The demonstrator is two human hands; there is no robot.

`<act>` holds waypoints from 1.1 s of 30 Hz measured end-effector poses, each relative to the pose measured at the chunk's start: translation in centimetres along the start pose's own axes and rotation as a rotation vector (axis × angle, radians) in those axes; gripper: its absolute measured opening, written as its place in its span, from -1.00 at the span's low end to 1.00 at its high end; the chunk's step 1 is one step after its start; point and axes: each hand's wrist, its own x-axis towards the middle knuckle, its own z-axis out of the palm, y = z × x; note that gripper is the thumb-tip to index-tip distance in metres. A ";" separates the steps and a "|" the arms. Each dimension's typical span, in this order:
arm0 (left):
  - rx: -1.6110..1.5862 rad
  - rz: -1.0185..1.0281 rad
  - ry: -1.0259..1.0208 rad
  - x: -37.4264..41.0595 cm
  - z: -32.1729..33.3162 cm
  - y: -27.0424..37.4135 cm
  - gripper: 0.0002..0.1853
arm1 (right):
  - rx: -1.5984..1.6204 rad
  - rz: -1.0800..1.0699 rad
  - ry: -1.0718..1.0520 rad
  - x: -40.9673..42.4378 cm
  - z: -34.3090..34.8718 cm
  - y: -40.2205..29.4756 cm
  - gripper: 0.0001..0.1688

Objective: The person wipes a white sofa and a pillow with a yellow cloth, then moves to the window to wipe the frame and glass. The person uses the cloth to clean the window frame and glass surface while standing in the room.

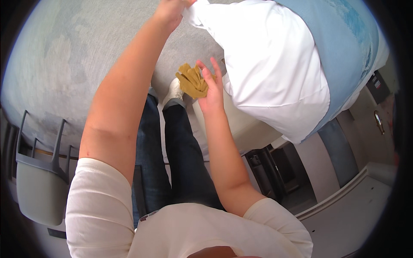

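Observation:
At the top of the view, my left hand [170,14] grips a corner of a white fabric sheet or duvet [274,61]. Its edge is pulled out to the left over the carpet, while the rest lies in folds on a bed with a blue cover [334,48]. Lower down, beside the white fabric, is my right hand [211,93]. It holds a crumpled mustard-yellow cloth [193,80] against the palm, with two fingers and the thumb raised. The fingers behind the cloth are hidden.
Grey patterned carpet [80,42] spreads at the left and under my feet. A grey chair [42,190] stands at the lower left. Below the bedding is its pale side [238,125]. Dark open shelving [274,171] and a light furniture panel [351,209] are at the lower right.

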 end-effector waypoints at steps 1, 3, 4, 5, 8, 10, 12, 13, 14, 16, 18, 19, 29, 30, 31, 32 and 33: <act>0.006 0.022 0.011 0.6 0.8 0.4 -0.68 | 0.009 0.013 0.011 -0.5 0.1 0.0 -0.22; 0.018 0.070 0.039 1.9 2.2 2.1 -0.68 | 0.020 0.029 0.044 -1.2 -0.2 0.0 -0.24; 0.013 0.062 0.029 1.8 3.0 3.2 -0.65 | 0.030 0.027 0.054 -1.6 -0.3 0.1 -0.24; 0.057 0.045 0.027 1.7 2.9 3.5 -0.64 | 0.040 0.026 0.062 -1.9 -0.4 0.2 -0.25; 0.216 -0.006 0.047 1.1 1.4 3.9 -0.60 | 0.057 0.021 0.116 -2.3 -1.5 0.6 -0.26; 0.360 -0.052 0.089 -1.4 0.4 2.8 -0.58 | 0.057 0.041 0.164 -2.5 -2.9 1.1 -0.25; 0.281 -0.173 0.179 -4.4 -1.2 0.6 -0.56 | 0.054 0.073 0.191 -2.9 -3.6 1.6 -0.24; 0.231 -0.208 0.268 -6.1 -1.5 -0.6 -0.57 | 0.051 0.090 0.200 -3.1 -3.9 1.9 -0.23; 0.196 -0.276 0.309 -7.5 -2.3 -2.2 -0.61 | 0.044 0.108 0.208 -3.5 -3.9 2.1 -0.23; 0.147 -0.330 0.379 -10.3 -2.5 -5.0 -0.67 | -0.041 0.101 0.182 -4.1 -3.0 1.5 -0.22; -0.024 -0.335 0.415 -11.7 -2.1 -7.9 -0.68 | -0.107 0.075 0.096 -4.0 -2.8 1.2 -0.20; -0.111 -0.341 0.431 -12.1 -2.0 -8.8 -0.69 | -0.070 0.080 0.113 -3.7 -2.1 0.6 -0.22; 0.034 -0.359 0.310 -9.1 -3.9 -5.8 -0.69 | 0.337 0.056 0.041 6.4 -1.2 0.3 -0.62; 0.037 -0.392 0.312 -9.3 -3.7 -5.2 -0.69 | 0.421 0.088 0.033 7.0 -1.1 0.3 -0.62; 0.060 -0.413 0.319 -9.5 -3.2 -4.5 -0.69 | 0.396 0.082 -0.005 7.5 -1.2 0.3 -0.61; 0.084 -0.435 0.324 -9.7 -2.5 -3.9 -0.68 | 0.372 0.076 -0.041 7.9 -1.4 0.2 -0.60; 0.106 -0.457 0.332 -9.9 -2.3 -3.6 -0.68 | 0.346 0.071 -0.078 8.2 -1.8 0.4 -0.59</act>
